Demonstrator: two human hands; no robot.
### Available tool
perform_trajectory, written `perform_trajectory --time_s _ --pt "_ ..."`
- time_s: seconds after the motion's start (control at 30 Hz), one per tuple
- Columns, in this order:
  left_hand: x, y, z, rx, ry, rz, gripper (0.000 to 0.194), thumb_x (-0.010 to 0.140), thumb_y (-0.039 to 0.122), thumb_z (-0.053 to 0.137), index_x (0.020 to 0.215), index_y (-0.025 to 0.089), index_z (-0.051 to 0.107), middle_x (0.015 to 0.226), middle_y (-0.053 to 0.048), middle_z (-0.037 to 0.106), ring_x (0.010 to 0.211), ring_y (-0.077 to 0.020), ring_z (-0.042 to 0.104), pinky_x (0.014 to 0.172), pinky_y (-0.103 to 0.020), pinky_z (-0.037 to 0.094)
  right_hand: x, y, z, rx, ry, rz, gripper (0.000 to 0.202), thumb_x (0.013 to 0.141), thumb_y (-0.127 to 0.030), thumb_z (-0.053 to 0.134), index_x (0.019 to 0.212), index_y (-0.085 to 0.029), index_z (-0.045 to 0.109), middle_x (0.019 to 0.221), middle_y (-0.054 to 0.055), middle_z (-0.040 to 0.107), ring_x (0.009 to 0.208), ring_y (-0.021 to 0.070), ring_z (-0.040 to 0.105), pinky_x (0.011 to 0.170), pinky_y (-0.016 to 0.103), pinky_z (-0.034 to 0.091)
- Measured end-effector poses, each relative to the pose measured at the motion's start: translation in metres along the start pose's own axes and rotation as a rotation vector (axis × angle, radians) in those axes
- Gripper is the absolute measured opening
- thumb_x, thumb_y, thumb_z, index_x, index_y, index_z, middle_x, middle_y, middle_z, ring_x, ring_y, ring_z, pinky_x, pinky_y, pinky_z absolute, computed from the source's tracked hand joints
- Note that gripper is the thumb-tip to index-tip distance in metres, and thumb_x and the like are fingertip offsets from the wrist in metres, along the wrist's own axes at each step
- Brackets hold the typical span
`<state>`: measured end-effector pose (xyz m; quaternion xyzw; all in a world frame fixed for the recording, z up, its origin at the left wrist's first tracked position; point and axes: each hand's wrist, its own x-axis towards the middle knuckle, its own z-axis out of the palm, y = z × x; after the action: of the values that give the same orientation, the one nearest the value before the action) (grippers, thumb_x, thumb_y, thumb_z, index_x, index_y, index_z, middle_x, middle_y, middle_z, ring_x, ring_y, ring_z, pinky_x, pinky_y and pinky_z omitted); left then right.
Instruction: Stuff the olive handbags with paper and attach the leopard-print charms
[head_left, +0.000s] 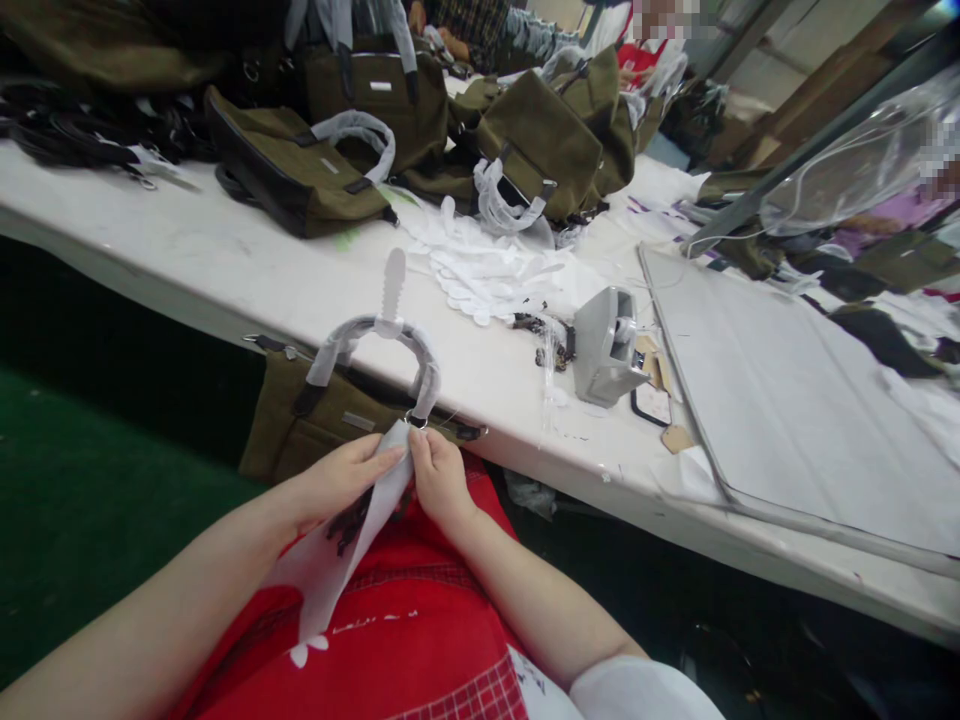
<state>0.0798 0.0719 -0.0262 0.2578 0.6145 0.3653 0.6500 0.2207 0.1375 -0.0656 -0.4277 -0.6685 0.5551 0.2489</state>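
Two bare hands work close together over a red apron (420,650) at a table's edge. The left hand (352,475) is clamped on a pale sheet (326,595), which slants down toward the apron. Thumb and fingers of the right hand (444,482) are drawn together just below a metal ring (416,422); exactly what they pinch is hidden. The ring sits by the foot of a wrapped handle (427,378) on an olive bag (289,425), positioned against the near edge of the white table (247,270). A serrated white strip (394,285) crosses the handle's top.

Beyond, a heap of white cutouts (487,275) is spread before more olive bags (536,135), some with wrapped handles. At right, a gray dispenser (607,350) stands near a phone (651,403) and a tan tag (676,438), while dark straps (75,135) lie piled at far left. In the background, a person in plaid (480,25) is partly visible.
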Motion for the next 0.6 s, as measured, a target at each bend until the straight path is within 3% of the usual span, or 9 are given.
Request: perform_trajectory --time_s 0.13,0.27,0.43,0.6 --pt "0.007 -0.008 0.011 0.113 0.129 0.123 0.057 0.076 0.069 0.065 0.092 0.014 0.066 0.074 -0.004 0.065 0.063 -0.0171 0.054 0.054 -0.025 0.04 -0.001 -0.001 0.0 -0.078 0.06 -0.05 0.039 0.099 -0.044 0.038 0.072 -0.02 0.052 0.065 0.0 0.056 0.061 0.014 0.052 0.058 0.025 0.037" --pt "0.011 -0.014 0.011 0.236 0.194 0.145 0.057 0.079 0.07 0.059 0.088 0.014 0.066 0.072 -0.005 0.066 0.064 -0.019 0.055 0.055 -0.026 0.042 -0.004 -0.002 -0.001 -0.007 0.048 0.011 0.046 0.099 -0.052 0.036 0.068 -0.021 0.048 0.055 -0.002 0.052 0.05 0.013 0.05 0.05 0.024 0.036" --pt "0.014 -0.018 0.007 0.26 0.187 0.174 0.06 0.079 0.073 0.055 0.079 0.014 0.064 0.066 -0.005 0.065 0.057 -0.0183 0.055 0.053 -0.027 0.041 -0.001 -0.004 -0.008 0.232 -0.105 0.198 0.061 0.091 -0.074 0.033 0.068 -0.02 0.05 0.047 -0.002 0.055 0.033 0.0119 0.049 0.033 0.021 0.032" --pt "0.013 -0.014 0.005 0.333 0.194 0.171 0.058 0.083 0.07 0.053 0.08 0.014 0.064 0.065 -0.005 0.066 0.056 -0.0181 0.055 0.052 -0.027 0.039 0.002 -0.006 -0.011 0.254 -0.202 0.217 0.059 0.085 -0.074 0.048 0.067 -0.018 0.053 0.049 0.0 0.06 0.032 0.009 0.048 0.032 0.018 0.031"
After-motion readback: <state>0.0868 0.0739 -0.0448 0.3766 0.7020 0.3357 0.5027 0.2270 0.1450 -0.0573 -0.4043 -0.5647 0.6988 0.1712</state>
